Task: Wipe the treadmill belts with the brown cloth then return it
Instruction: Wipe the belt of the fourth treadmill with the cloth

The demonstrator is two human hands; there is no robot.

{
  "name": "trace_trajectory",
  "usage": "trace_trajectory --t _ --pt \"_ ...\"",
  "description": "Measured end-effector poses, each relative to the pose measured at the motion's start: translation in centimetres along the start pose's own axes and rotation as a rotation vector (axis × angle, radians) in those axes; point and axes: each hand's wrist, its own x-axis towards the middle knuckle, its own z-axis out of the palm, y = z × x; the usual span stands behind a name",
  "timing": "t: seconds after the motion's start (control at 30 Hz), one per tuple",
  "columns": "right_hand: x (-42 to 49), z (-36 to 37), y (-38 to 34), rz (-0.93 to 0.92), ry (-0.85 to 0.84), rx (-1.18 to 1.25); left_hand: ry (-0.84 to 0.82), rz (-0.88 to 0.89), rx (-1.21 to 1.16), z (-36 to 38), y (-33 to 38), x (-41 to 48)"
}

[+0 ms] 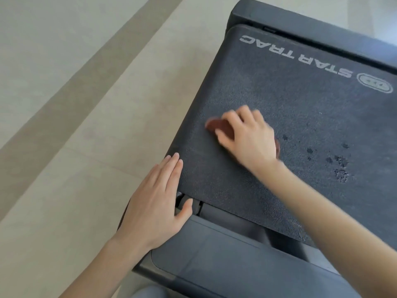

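On the black treadmill belt [300, 104], near its left edge, the right hand [247, 138] presses the brown cloth [217, 125] down, fingers curled over it (motion blur softens both). The left hand [154, 203] lies flat, fingers straight and together, holding nothing, across the belt's corner and the side rail [171, 152]. White lettering [296, 55] on the belt reads STAR TRAC, upside down from this view, beside an oval logo [374, 83] too small to read.

Pale floor [64, 211] with a darker diagonal band [86, 89].
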Motion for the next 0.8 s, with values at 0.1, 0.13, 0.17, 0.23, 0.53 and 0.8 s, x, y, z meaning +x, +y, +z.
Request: trace_trajectory --t 0.1,0.13,0.17,0.23,0.53,0.8 --pt "6.5 2.7 3.1 0.128 -0.019 -0.095 -0.01 0.005 0.017 -0.1 0.0 0.0" --pt "8.2 3.2 4.0 0.175 -0.037 -0.091 -0.011 0.012 0.015 -0.1 0.0 -0.1" --pt "9.4 3.4 4.6 0.224 -0.055 -0.08 -0.01 0.019 0.021 -0.2 0.0 -0.1" --pt "9.5 3.2 5.0 0.255 -0.065 -0.086 -0.002 0.035 0.059 -0.6 0.1 0.1" --pt "-12.7 -4.2 3.1 0.178 0.079 0.031 0.036 0.194 0.057 0.3 4.1 6.3" --pt "-8.0 -2.3 5.9 0.128 0.1 0.029 0.052 0.189 0.06 2.2 5.8 7.9"
